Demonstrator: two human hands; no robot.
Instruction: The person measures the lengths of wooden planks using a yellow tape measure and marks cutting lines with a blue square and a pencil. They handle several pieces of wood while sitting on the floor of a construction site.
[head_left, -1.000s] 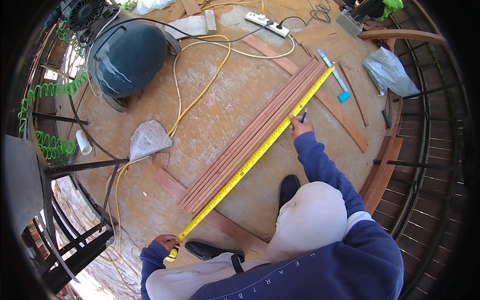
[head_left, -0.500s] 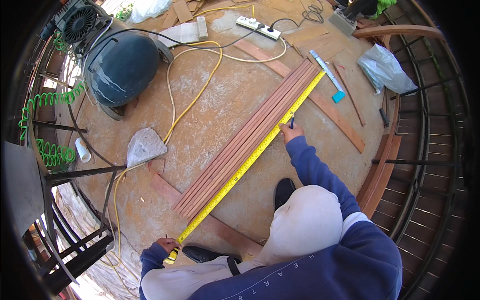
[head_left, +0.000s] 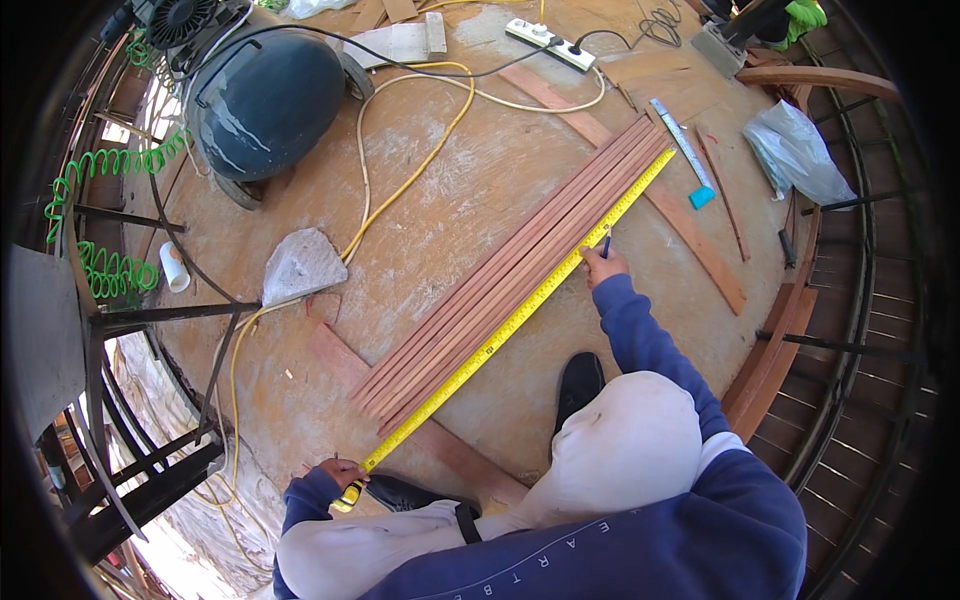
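A bundle of reddish-brown wooden strips (head_left: 500, 285) lies diagonally, side by side, across two flat boards on the ground. Along its right edge runs the drawn-out yellow blade of a tape measure (head_left: 520, 318), from the strips' far end down to its case by my left foot. My left hand (head_left: 343, 471) is closed on the tape measure at the case. Farther up, my right hand (head_left: 604, 267) grips a dark pen or pencil (head_left: 607, 243), and its fingers touch the blade's edge. A square with a turquoise handle (head_left: 702, 196) rests beyond the bundle's far end.
A dark compressor tank (head_left: 262, 110) stands at the far left, with a coiled green hose (head_left: 115, 270). A stone block (head_left: 304, 265), yellow cable (head_left: 425, 160) and power strip (head_left: 550, 45) lie on the ground. A plastic bag (head_left: 797, 150) sits by the metal railing at right.
The view has shifted, so most things sit farther right in the picture. Both hands keep their grips, and the tape still lies along the strips.
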